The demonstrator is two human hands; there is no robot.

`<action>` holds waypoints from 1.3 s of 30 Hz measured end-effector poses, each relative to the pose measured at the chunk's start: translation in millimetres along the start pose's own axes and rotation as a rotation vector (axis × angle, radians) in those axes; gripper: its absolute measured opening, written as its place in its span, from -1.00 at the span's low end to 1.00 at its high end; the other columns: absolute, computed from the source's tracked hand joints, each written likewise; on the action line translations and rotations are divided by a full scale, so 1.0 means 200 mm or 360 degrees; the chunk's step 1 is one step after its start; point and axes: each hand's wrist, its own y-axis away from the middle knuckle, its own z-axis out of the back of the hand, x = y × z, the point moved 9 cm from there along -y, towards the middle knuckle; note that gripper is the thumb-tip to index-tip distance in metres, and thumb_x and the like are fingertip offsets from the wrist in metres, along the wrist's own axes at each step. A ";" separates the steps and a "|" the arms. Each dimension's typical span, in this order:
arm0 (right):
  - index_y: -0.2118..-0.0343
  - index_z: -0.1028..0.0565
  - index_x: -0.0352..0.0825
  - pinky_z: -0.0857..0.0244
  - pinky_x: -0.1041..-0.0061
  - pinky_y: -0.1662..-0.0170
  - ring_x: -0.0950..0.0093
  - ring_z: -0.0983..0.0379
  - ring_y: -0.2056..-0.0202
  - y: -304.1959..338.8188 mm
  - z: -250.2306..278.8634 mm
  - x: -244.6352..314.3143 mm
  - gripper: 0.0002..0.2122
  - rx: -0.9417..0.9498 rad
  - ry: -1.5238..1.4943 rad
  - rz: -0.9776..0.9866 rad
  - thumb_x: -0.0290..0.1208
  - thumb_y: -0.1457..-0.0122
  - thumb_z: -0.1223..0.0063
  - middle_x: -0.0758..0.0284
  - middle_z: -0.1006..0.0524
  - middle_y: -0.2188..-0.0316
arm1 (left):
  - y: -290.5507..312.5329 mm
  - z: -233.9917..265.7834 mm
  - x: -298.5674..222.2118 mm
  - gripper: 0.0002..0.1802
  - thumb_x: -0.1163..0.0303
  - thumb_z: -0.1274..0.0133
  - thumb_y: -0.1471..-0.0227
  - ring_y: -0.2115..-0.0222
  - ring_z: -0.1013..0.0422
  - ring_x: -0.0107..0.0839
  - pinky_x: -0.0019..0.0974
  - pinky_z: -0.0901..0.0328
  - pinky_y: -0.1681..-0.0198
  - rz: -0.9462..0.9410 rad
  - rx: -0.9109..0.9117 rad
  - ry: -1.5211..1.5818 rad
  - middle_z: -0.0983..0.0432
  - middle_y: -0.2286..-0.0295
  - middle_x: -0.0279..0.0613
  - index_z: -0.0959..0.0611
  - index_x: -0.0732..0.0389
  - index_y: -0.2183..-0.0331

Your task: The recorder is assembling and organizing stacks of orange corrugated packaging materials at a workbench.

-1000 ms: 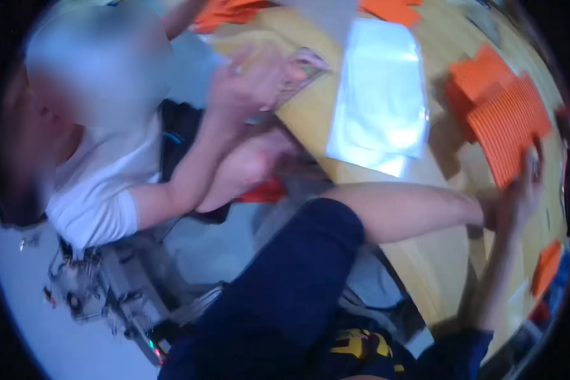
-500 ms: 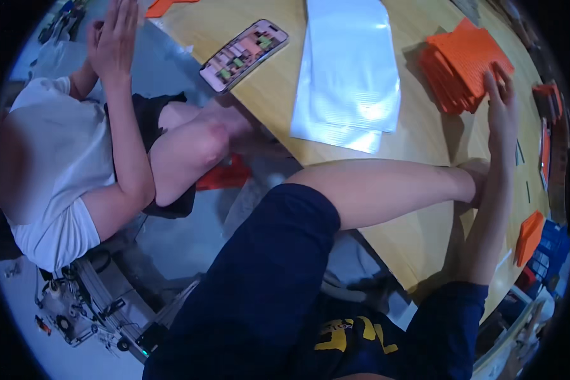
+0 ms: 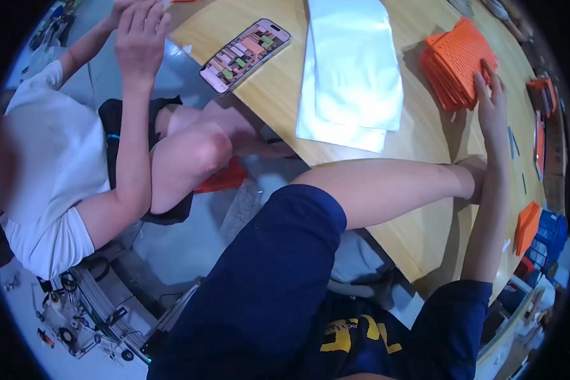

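A stack of orange ribbed-textured pieces [image 3: 457,60] lies at the far right of the wooden table [image 3: 418,253]. My right hand [image 3: 493,95] is at its right edge, fingers stretched and apart, fingertips touching the stack. My left forearm reaches across the table to the right. Its end, my left hand [image 3: 472,175], sits low over the table beneath my right forearm, which hides the fingers. To the left of the stack lie flat silvery-white plastic bags [image 3: 354,76], overlapping one another.
A phone [image 3: 245,56] with a lit screen lies by the table's left edge. Another person [image 3: 63,152] in a white shirt sits at the left, hands raised. More orange pieces [image 3: 527,228] and a blue basket [image 3: 550,237] are at the right. Thin dark sticks [image 3: 513,142] lie nearby.
My right hand has shifted slightly left, against the stack, whose right side looks drawn in a little. The other person's hands have moved right. My left arm stays nearly in place.
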 end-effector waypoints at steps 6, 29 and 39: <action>-0.27 -0.38 -0.21 -0.22 0.28 -0.21 0.19 -0.32 -0.16 0.16 0.02 0.12 -0.44 0.0160 -0.0116 -0.0155 -0.01 -0.31 -0.08 0.08 -0.40 -0.17 | 0.01 0.01 0.01 -0.74 0.29 -0.18 0.08 0.25 -0.49 -0.15 -0.18 -0.32 0.10 -0.0164 -0.0072 -0.0275 -0.67 0.29 -0.09 -0.76 0.22 0.34; -0.38 -0.19 -0.14 0.09 -0.02 -0.35 0.02 0.07 -0.35 1.59 0.67 -0.08 0.04 0.0696 0.0347 -0.0452 0.22 0.17 -0.39 0.15 -0.15 -0.32 | 0.08 0.06 -0.13 -0.74 0.34 -0.03 -0.03 0.08 -0.38 -0.10 -0.10 -0.23 -0.07 -0.0630 -0.0433 -0.0616 -0.52 0.14 -0.12 -0.70 0.14 0.23; -0.38 -0.16 0.01 -0.08 0.03 -0.28 0.00 -0.12 -0.22 1.64 1.10 -0.50 -0.06 0.0283 0.0390 -0.0685 -0.34 0.12 -0.44 0.10 -0.15 -0.27 | 0.07 0.06 -0.15 -0.71 0.39 -0.06 -0.06 0.04 -0.33 -0.17 -0.15 -0.18 -0.11 -0.0570 -0.0317 -0.0626 -0.47 0.09 -0.15 -0.66 0.19 0.14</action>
